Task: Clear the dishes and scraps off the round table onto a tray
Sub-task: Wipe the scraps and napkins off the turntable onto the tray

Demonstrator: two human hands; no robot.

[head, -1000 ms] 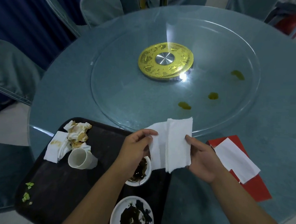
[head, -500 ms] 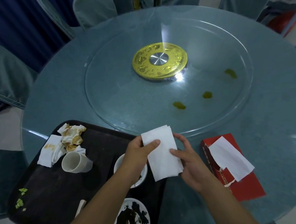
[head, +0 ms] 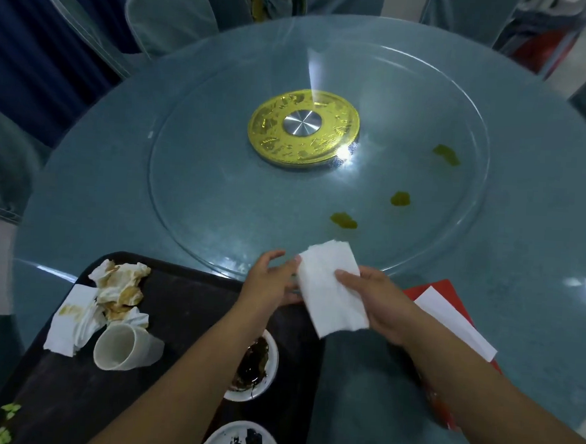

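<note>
Right hand point(head: 379, 302): grasping a folded white tissue point(head: 332, 289), thumb laid across its upper face, the other fingers hidden beneath it
Left hand point(head: 270, 282): released, fingers loosely stretched toward the tissue's left edge; whether the tips touch it I cannot tell
Tissue: held in the air between the two hands, over the near rim of the glass turntable point(head: 218, 189) and the tray's far right corner
Tray point(head: 185, 284): black, on the near left of the tabletop point(head: 81, 181), beneath the left forearm
On the tray: stained napkins point(head: 116, 286) crumpled at the far left corner, a pale cup point(head: 122, 347) on its side just beside them, a small dish point(head: 270, 375) smeared with dark sauce partly under the left forearm, a second smeared plate point(head: 224, 432) at the near edge, green scraps point(head: 6, 420) at the near left corner
Turntable: gold hub point(head: 304, 133) in the middle, three yellow-green spills point(head: 344, 221) on the right half, the nearest just beyond the tissue's far edge
Red tissue box point(head: 452, 293): on the tabletop just right of the right wrist, a white sheet point(head: 450, 320) sticking out
</note>
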